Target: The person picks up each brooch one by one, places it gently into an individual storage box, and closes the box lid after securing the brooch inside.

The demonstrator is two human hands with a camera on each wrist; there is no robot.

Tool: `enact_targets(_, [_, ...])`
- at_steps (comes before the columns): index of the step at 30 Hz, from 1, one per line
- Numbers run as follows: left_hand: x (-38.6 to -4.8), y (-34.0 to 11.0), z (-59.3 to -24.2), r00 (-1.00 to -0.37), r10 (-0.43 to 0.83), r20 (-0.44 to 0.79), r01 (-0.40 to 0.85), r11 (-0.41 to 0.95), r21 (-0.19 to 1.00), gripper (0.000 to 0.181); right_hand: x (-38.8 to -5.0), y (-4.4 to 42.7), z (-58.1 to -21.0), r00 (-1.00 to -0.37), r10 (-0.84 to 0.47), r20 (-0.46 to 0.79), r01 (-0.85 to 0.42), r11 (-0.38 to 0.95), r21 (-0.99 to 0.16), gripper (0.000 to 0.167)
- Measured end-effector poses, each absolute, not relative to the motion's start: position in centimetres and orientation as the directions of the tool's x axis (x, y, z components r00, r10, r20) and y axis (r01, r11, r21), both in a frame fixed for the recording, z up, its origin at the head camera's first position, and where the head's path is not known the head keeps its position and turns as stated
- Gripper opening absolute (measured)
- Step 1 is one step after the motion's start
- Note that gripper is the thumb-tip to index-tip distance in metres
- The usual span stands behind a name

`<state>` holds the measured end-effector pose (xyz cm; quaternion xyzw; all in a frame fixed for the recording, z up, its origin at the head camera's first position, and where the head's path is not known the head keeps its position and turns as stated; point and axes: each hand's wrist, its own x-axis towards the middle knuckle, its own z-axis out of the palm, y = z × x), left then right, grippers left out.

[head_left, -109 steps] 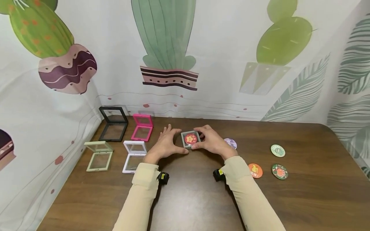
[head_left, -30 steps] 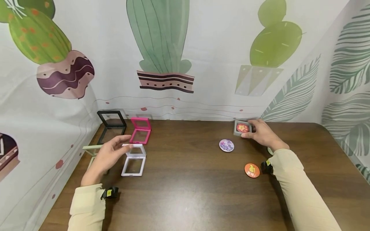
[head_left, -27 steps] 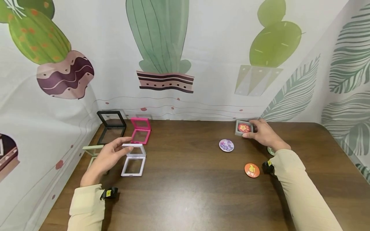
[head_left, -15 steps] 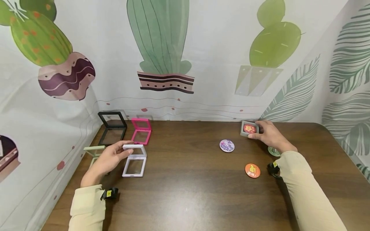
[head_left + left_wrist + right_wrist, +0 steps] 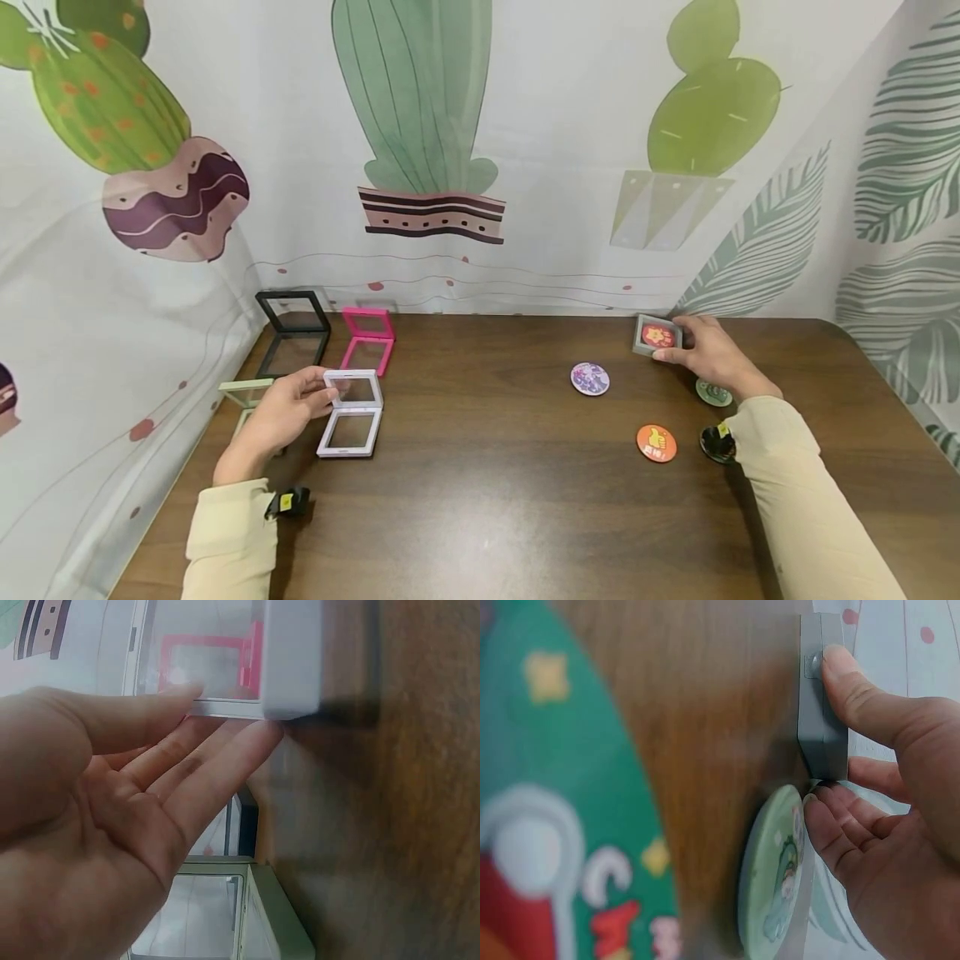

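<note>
At the back right of the table, a grey display case (image 5: 650,347) lies closed with a red star badge (image 5: 657,336) inside. My right hand (image 5: 712,354) grips its right side, and the right wrist view shows the thumb on the case's edge (image 5: 822,712). Over on the left, my left hand (image 5: 281,412) pinches the side of the upright lid of a white display case (image 5: 349,454). That case stands open, its base flat on the table and nothing inside. In the left wrist view the thumb lies over the rim of the white lid (image 5: 225,709).
Open black (image 5: 258,367), pink (image 5: 392,354) and light green (image 5: 240,386) cases stand around the left hand, the green one partly covered. A purple badge (image 5: 589,379), an orange badge (image 5: 656,443) and a green badge (image 5: 712,392) lie on the right; another green badge (image 5: 570,787) is near the right wrist.
From the middle, where both hands held it, the grey case has moved to the back right in my right hand. My left hand has gone left and taken hold of the white lid.
</note>
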<state>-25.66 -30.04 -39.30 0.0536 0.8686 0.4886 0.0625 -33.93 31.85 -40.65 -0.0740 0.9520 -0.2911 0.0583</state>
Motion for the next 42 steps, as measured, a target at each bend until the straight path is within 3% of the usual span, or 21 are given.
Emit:
enact_targets(26, [-26.5, -27.6, -39.9, -0.991, 0.135, 0.013, 0.078, 0.488, 0.869, 0.019, -33.5, 33.1, -42.0, -0.993, -0.105, -0.053, -0.046, 0.761, -0.647, 0.084])
enact_targets(42, [-27.0, -25.8, -40.2, -0.992, 0.122, 0.036, 0.09, 0.474, 0.876, 0.017, -31.3, 33.5, -39.5, -0.993, -0.077, -0.084, 0.0, 0.736, -0.677, 0.093])
